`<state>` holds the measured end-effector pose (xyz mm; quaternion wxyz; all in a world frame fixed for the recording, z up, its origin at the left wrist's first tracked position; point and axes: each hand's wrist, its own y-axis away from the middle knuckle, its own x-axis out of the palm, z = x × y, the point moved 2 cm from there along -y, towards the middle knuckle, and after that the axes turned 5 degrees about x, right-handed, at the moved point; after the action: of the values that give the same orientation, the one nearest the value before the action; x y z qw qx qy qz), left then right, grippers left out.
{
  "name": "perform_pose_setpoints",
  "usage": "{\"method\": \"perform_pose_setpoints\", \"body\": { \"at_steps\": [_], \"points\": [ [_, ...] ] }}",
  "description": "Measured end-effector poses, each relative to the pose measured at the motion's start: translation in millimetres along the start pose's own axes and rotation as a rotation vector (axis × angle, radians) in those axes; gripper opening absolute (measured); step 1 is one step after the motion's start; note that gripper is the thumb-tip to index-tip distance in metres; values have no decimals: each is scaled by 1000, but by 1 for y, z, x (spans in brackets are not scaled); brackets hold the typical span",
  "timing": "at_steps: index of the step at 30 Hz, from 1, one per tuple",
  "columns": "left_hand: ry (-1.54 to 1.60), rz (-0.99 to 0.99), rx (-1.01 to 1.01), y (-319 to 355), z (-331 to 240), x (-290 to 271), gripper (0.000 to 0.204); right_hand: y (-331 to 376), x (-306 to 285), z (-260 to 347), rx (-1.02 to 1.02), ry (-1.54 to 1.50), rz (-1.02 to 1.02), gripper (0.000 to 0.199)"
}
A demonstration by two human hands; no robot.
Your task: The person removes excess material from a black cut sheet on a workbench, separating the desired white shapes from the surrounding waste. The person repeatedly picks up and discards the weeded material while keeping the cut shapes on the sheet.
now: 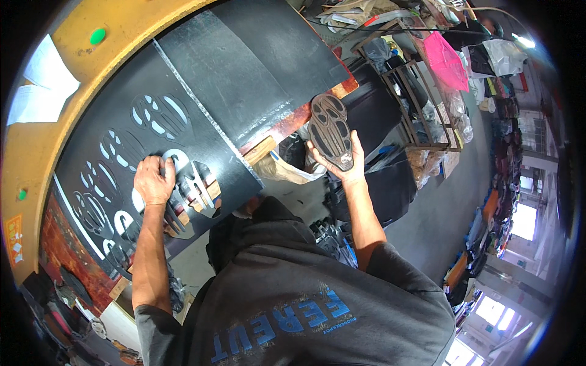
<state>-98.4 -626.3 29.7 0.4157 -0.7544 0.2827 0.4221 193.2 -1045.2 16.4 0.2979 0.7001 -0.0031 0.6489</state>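
Sole-shaped piece (330, 129) in right hand (350, 172), grip half-curled, seemingly underneath.

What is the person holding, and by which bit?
The right hand holds a brown, sole-shaped piece by its lower, narrower end; the left hand seems to hold nothing.

Black sheet (210, 155), brown sole-shaped piece (331, 135) patched with black ovals.
Yellow frame (131, 27) with a green button (97, 36); reddish-brown table edge (292, 125); bright pink mesh (444, 61); dark grey shirt (268, 268) printed in blue; white papers (46, 82).
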Motion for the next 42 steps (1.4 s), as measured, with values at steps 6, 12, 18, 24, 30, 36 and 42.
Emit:
{"method": "perform_pose_setpoints", "body": {
  "at_steps": [6, 12, 18, 24, 30, 36, 42],
  "points": [
    [2, 2, -8, 1, 1, 0, 25, -4, -6, -2, 4, -80, -36, 84],
    [-3, 13, -14, 0, 1, 0, 25, -3, 1, 3, 21, 8, -37, 84],
    [4, 8, 4, 0, 1, 1, 26, 1, 15, 20, -15, 227, -58, 84],
    [12, 29, -34, 1, 2, 2, 27, 3, 8, 1, -63, 119, -10, 89],
    [-6, 44, -38, -1, 3, 2, 26, 0, 25, 10, -222, 563, -190, 54],
    [3, -8, -22, -1, 2, -1, 25, -54, 97, -4, -436, 1276, -258, 32],
    [39, -10, -34, 1, 5, -3, 25, -195, 141, -93, -927, 2147, -51, 52]
  ]
}}
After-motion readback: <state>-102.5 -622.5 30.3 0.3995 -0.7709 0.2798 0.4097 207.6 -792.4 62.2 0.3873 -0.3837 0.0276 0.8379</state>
